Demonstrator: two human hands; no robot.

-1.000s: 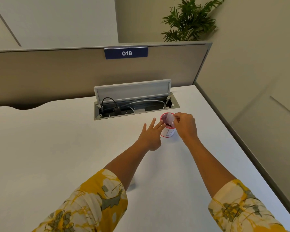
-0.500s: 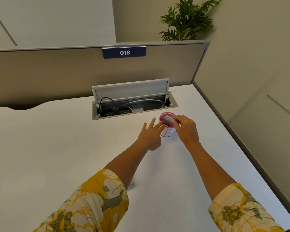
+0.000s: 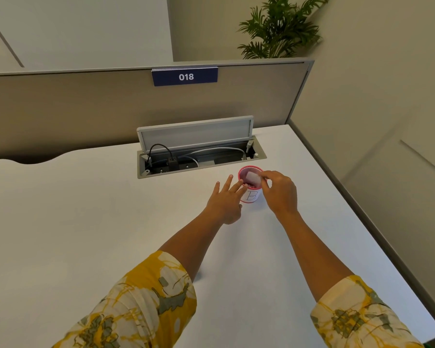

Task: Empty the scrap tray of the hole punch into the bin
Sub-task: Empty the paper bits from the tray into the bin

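A small white cup with a red rim [image 3: 251, 195], serving as the bin, stands on the white desk [image 3: 86, 222] just in front of the cable box. My right hand [image 3: 279, 193] pinches a small pale translucent scrap tray [image 3: 253, 177] and holds it tilted over the cup's mouth. My left hand [image 3: 225, 200] rests beside the cup with fingers spread, its fingertips touching the cup's left side near the rim. The hole punch itself is not in sight.
An open cable box [image 3: 199, 156] with a raised lid and cords is set into the desk behind the cup. A beige partition with a "018" sign [image 3: 185, 77] closes the back. The desk's right edge [image 3: 362, 209] runs close by.
The right hand has tipped the scrap tray lower and flatter over the cup's mouth. The left hand stays against the cup.
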